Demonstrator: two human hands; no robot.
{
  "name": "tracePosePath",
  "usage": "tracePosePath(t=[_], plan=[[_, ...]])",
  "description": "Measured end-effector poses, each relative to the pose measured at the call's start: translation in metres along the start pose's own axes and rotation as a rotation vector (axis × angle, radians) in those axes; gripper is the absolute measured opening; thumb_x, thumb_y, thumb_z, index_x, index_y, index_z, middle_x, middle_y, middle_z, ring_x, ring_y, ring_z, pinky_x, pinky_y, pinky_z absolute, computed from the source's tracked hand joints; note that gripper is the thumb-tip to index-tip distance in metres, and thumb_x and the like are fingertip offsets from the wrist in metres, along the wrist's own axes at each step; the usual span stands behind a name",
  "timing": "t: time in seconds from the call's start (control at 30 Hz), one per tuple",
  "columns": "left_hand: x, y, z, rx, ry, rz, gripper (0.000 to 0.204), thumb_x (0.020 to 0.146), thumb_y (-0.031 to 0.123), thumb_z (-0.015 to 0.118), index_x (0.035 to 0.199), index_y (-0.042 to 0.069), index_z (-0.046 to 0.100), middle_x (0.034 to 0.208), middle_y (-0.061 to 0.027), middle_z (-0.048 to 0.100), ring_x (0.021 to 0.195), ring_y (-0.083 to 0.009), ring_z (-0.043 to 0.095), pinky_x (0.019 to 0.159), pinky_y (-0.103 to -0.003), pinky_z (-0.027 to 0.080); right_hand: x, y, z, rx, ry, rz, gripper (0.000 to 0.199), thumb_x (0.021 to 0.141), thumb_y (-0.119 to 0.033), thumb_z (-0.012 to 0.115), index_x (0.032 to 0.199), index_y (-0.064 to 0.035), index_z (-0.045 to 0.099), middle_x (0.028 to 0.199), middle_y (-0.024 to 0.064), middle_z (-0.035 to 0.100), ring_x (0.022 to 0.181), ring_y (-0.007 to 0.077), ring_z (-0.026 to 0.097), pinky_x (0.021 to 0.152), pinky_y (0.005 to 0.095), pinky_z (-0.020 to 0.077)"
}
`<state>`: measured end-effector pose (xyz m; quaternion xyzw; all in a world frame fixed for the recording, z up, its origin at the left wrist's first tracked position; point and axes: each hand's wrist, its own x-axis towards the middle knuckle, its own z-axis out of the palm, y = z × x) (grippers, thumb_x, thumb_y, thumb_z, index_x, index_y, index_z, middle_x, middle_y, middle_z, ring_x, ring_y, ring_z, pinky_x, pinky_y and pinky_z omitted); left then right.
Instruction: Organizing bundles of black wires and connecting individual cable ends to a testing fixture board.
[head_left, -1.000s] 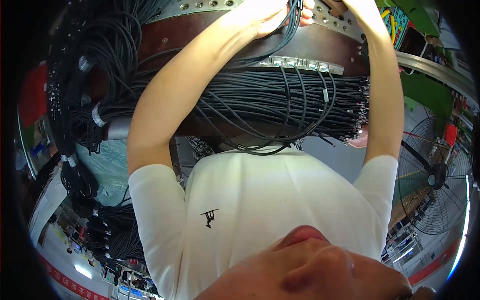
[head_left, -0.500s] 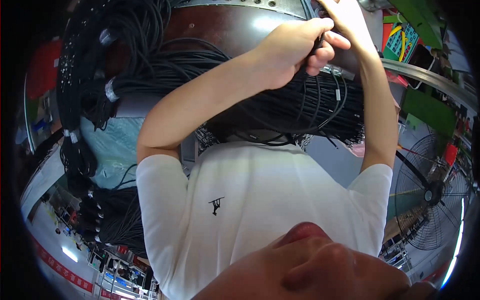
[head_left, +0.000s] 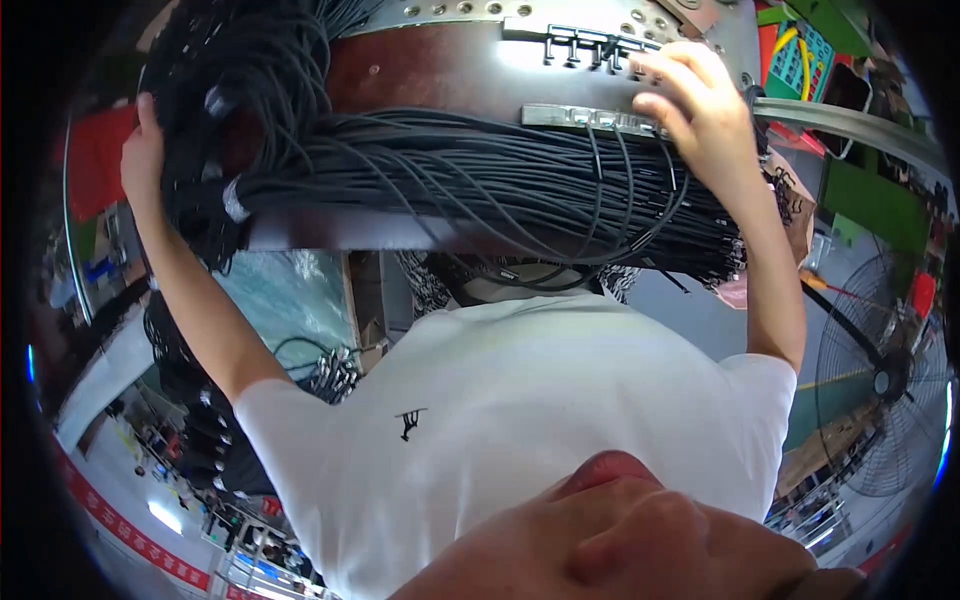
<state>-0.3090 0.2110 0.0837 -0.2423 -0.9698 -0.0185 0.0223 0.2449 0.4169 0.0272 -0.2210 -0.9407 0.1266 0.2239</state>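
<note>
My left hand [head_left: 143, 155] is at the far left, against the outer side of a hanging mass of black cables [head_left: 270, 90]. One digit points up; its other fingers are hidden, so its grip does not show. On the right, my right hand [head_left: 705, 110] is open, thumb apart from bent fingers. Its fingertips are beside the end of a black rack with short pegs [head_left: 585, 48]. Below the rack lies a slotted metal strip [head_left: 555, 116], with a few cables leading down from it. A thick bundle of black cables [head_left: 430, 175] stretches across the table in front of me.
Silvery ties [head_left: 235, 200] bind the cables on the left. A perforated metal plate [head_left: 450, 12] runs along the far side of the dark red table [head_left: 420, 70]. To the right are a curved metal rail [head_left: 850, 115] and a black floor fan [head_left: 885, 380].
My left hand has moved from the cables at the upper right to the far left. My right hand has come nearer and is open. The rack and metal strip are now uncovered.
</note>
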Motion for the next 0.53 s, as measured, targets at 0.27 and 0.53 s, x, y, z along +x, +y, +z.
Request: tracePosePath(t=[0.27,0.53], plan=[[-0.272,0.226,0.034,-0.981,-1.510,0.527,0.045,0.100,0.035,0.048,0.122,-0.003,0.057,0.093,-0.0105,0.069,0.077,-0.0118,0.064,0.073,-0.024,0.052,-0.014,-0.015,0.010,0.368,-0.076,0.139,0.019,0.085,-0.006,0.064,0.103,-0.0019,0.067,0.097,0.0126,0.066,0.089,0.0254,0.062,0.080,0.0323,0.0495],[-0.240,0.296,0.020,-1.648,-1.353,0.143,0.032,0.098,0.027,0.052,0.108,-0.002,0.060,0.079,-0.0127,0.062,0.067,-0.0178,0.062,0.069,-0.034,0.055,0.120,0.061,0.037,0.223,0.096,0.345,0.027,0.089,-0.024,0.061,0.108,-0.0060,0.068,0.105,0.0178,0.067,0.098,0.0283,0.063,0.095,0.0434,0.0446]])
